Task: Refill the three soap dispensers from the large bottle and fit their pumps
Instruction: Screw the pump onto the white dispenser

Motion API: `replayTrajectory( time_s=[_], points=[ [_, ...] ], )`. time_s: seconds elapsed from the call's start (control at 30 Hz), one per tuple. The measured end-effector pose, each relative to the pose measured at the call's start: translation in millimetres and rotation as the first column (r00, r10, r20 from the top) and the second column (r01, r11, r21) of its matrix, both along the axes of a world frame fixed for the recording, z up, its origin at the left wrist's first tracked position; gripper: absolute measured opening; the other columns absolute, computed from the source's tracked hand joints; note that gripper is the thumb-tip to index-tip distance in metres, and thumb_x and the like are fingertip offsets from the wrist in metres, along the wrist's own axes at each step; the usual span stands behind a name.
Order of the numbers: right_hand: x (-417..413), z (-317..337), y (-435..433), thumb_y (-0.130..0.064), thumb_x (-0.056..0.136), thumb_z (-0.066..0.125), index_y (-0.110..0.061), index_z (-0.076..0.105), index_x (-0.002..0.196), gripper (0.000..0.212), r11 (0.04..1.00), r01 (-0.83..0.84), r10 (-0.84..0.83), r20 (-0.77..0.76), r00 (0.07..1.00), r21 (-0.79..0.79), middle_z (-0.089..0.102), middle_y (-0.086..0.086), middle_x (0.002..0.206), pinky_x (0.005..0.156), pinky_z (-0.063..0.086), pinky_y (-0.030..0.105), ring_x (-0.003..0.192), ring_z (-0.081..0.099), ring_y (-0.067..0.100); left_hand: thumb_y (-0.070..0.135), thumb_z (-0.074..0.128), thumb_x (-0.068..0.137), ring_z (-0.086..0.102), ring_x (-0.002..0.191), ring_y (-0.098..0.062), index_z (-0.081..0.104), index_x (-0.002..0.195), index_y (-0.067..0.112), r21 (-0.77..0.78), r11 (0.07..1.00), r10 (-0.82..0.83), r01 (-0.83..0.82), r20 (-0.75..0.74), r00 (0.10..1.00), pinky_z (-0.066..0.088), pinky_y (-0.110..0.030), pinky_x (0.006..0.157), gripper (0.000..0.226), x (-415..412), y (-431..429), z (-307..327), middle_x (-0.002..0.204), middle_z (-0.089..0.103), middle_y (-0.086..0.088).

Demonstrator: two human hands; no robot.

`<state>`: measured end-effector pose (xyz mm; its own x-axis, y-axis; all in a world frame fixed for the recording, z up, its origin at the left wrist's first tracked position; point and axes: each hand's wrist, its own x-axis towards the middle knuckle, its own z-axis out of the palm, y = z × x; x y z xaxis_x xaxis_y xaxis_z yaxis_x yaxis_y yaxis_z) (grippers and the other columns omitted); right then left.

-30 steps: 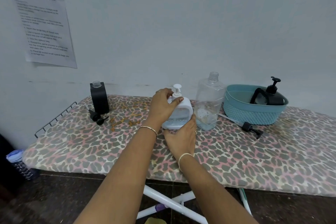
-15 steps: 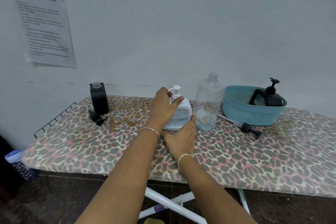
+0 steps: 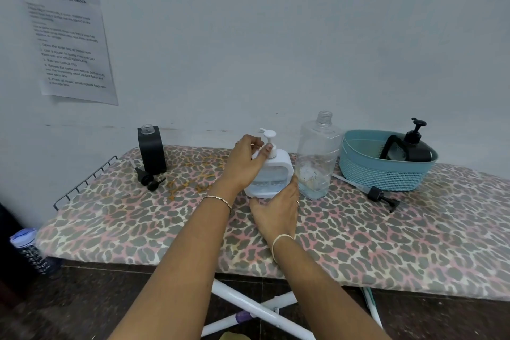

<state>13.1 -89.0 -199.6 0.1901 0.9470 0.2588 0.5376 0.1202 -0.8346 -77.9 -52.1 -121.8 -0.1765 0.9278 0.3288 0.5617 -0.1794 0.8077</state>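
A white soap dispenser [image 3: 274, 174] stands mid-board with its white pump [image 3: 269, 138] in the neck. My left hand [image 3: 244, 164] pinches the pump collar at the top. My right hand [image 3: 276, 211] grips the dispenser's base. The large clear bottle [image 3: 317, 157], uncapped and nearly empty, stands just right of it. A black dispenser [image 3: 151, 149] with an open neck stands at the back left, its black pump [image 3: 149, 178] lying beside it. Another black dispenser [image 3: 408, 146] with its pump fitted sits in the teal basket [image 3: 386, 171].
A loose black pump with a long tube [image 3: 378, 196] lies in front of the basket. The leopard-print ironing board [image 3: 386, 243] has a wire rack at its left end [image 3: 82, 182]. A water bottle [image 3: 33, 251] stands on the floor at left. A paper sheet [image 3: 66, 36] hangs on the wall.
My left hand's fingers have shifted round the pump collar and the pump head has turned. The view has drifted slightly; the dispenser and my right hand stay put.
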Motion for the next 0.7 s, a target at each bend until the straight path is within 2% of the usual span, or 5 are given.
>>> replayTrajectory(
  time_s=[0.1,0.23,0.4,0.53,0.7],
  points=[
    [-1.0,0.5,0.4,-0.041,0.070,0.076,-0.005,0.012,0.150,0.108,1.000,0.010,-0.010,-0.025,1.000,0.008,0.029,0.011,0.151,0.114,0.028,0.038,0.140,0.029,0.025,0.059,0.069,0.075,0.054,0.095,-0.014,0.050,0.107,0.014,0.044,0.985,0.171,-0.168,-0.107,0.979,0.044,-0.029,0.076,0.058,14.2,0.4,-0.9,0.106,0.057,0.002],
    [-1.2,0.2,-0.2,-0.046,0.070,0.076,-0.005,0.009,0.150,0.112,1.000,0.006,-0.006,-0.040,0.999,-0.005,0.027,0.011,0.153,0.114,0.028,0.037,0.141,0.027,0.024,0.057,0.072,0.074,0.056,0.094,-0.020,0.051,0.103,0.013,0.099,0.946,0.321,-0.310,-0.132,0.938,0.038,-0.029,0.070,0.057,27.5,4.3,-1.4,0.104,0.059,-0.001],
    [0.1,0.0,1.7,-0.043,0.071,0.075,-0.007,0.007,0.150,0.111,1.000,-0.002,0.002,-0.030,1.000,-0.008,0.025,0.010,0.153,0.115,0.027,0.038,0.142,0.026,0.023,0.037,0.065,0.089,0.055,0.109,-0.022,0.057,0.116,0.011,0.096,0.978,0.199,-0.185,-0.168,0.966,0.041,-0.031,0.084,0.039,19.8,6.1,0.2,0.118,0.061,-0.005],
    [0.3,0.7,1.7,-0.042,0.071,0.076,-0.006,0.007,0.151,0.111,1.000,-0.006,0.006,-0.026,1.000,-0.016,0.025,0.011,0.154,0.115,0.027,0.038,0.142,0.026,0.024,0.020,0.048,0.099,0.053,0.114,-0.027,0.055,0.124,0.008,0.107,0.993,0.080,-0.055,-0.246,0.966,0.037,-0.028,0.086,0.029,19.0,4.6,-3.2,0.122,0.059,-0.012],
    [0.5,1.0,0.4,-0.039,0.071,0.075,-0.007,0.008,0.150,0.109,1.000,-0.005,0.005,-0.037,0.999,-0.004,0.026,0.011,0.153,0.114,0.028,0.039,0.141,0.027,0.025,0.042,0.052,0.095,0.056,0.101,-0.023,0.060,0.114,0.011,0.133,0.987,0.117,-0.092,-0.195,0.974,0.042,-0.032,0.082,0.037,23.0,3.5,-7.6,0.109,0.063,-0.008]
  ],
)
